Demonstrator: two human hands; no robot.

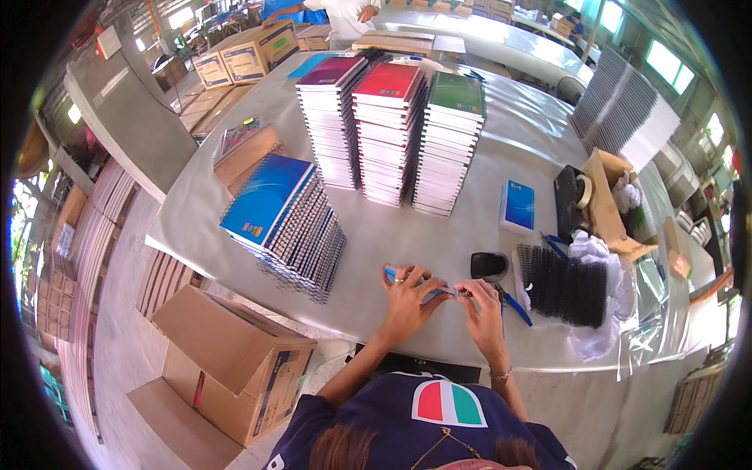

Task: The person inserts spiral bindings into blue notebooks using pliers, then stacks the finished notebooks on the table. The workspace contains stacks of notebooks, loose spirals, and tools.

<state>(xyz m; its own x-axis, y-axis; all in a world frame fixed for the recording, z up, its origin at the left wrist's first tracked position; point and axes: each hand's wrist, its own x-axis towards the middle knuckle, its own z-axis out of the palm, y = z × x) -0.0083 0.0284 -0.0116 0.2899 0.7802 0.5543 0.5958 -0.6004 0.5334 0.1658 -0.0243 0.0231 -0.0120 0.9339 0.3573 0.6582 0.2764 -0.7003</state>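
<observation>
My left hand (407, 304) grips a small blue-covered notebook (389, 271), tilted up on its edge near the table's front. Most of its cover is hidden behind my fingers. At the notebook's right end, my right hand (480, 304) pinches with thumb and fingertips around a thin dark wire or coil, too small to make out fully. Blue-handled pliers (515, 309) lie just right of my right hand. Beyond them rest a rounded black object (489, 266) and a bundle of black spiral binding coils (562, 286) on white wrapping. A small blue notebook pile (518, 206) sits farther back.
Tall stacks of spiral notebooks in purple (329, 117), red (385, 125) and green (453, 133) stand mid-table. Blue spiral notebooks (286, 215) are piled at left. An open carton (227, 368) is on the floor, another box (615, 200) at right. A person (348, 19) stands across the table.
</observation>
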